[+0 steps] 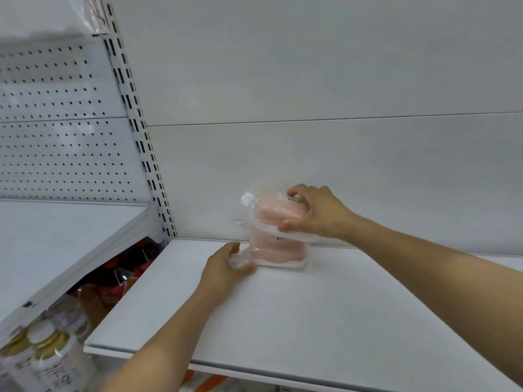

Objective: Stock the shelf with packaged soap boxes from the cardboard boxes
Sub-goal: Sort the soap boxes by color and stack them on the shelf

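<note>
Left hand (226, 264): pinches wrapper edge of lower soap pack (278, 254), on shelf (311, 321) at back wall.
Right hand (314, 213): grips upper soap pack (276, 212), stacked on lower.
Risk: slick wrap; stack could slide, topple.

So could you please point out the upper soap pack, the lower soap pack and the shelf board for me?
upper soap pack (276, 212), head view, pink front face.
lower soap pack (278, 251), head view, pink middle.
shelf board (325, 315), head view, bare top surface.
</note>
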The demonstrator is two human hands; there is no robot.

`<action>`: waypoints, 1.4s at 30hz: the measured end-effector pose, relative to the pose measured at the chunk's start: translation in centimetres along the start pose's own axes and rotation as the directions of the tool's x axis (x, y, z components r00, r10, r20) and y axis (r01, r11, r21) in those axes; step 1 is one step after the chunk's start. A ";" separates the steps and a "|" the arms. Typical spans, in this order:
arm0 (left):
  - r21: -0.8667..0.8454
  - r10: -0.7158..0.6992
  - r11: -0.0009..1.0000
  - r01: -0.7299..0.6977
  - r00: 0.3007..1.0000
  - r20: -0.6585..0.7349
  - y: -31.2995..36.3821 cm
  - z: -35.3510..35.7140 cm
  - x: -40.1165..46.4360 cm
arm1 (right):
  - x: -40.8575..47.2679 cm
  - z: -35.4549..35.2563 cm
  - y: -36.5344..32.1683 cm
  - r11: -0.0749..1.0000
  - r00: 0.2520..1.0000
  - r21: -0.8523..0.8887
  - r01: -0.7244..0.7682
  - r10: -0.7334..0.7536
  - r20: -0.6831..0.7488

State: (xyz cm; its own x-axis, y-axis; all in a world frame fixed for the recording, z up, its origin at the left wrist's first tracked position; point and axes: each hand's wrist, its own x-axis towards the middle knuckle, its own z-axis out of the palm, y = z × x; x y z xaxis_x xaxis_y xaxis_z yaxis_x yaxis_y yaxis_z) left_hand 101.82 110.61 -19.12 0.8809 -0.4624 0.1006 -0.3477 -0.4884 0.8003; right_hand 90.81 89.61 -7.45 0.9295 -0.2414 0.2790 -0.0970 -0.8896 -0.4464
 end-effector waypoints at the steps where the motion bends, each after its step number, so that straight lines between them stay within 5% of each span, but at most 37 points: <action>1: 0.014 -0.007 1.000 0.007 1.000 -0.014 -0.2 -0.3 -0.2 | 0.7 0.9 -0.1 0.999 1.000 -0.039 0.003 -0.001 0.028; 13: 0.150 0.060 0.987 -0.055 0.998 -0.029 0.1 -3.7 -3.0 | 0.9 3.8 -0.2 0.970 0.983 -0.238 -0.054 0.093 0.158; 19: 0.505 0.347 0.822 -0.263 0.934 -0.078 0.8 -6.4 -9.2 | -7.5 4.1 -5.5 0.926 0.979 -0.367 0.086 -0.147 -0.140; 27: 0.356 0.520 0.809 -0.468 0.852 -0.064 -6.0 -9.0 -24.5 | -24.4 12.4 -11.7 0.959 0.943 -0.231 0.163 -0.220 -0.250; 30: 0.272 0.426 0.870 -0.411 0.905 0.006 -11.9 -9.0 -29.1 | -29.5 18.0 -13.0 0.972 0.973 -0.158 0.174 -0.194 -0.127; 35: 0.255 0.025 0.965 -0.057 0.992 0.125 -22.1 -7.0 -34.3 | -34.1 27.2 -13.6 0.992 0.954 -0.121 0.040 -0.002 0.299; 38: 0.293 -0.192 0.948 0.123 0.956 0.220 -27.9 -4.6 -36.6 | -35.4 32.7 -12.9 0.990 0.844 -0.142 -0.001 0.077 0.532; 42: 0.417 -0.333 0.891 0.181 0.883 0.329 -33.4 0.0 -38.0 | -35.4 40.3 -10.1 0.993 0.760 -0.105 -0.053 0.108 0.640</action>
State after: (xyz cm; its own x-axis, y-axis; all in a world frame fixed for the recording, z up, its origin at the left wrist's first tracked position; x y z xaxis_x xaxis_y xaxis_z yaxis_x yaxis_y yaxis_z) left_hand 79.97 144.47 -49.71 0.7885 -0.4893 -0.3726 -0.2843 -0.8272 0.4847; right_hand 73.24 122.80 -47.06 0.9241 -0.0316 -0.3807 -0.1830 -0.9114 -0.3685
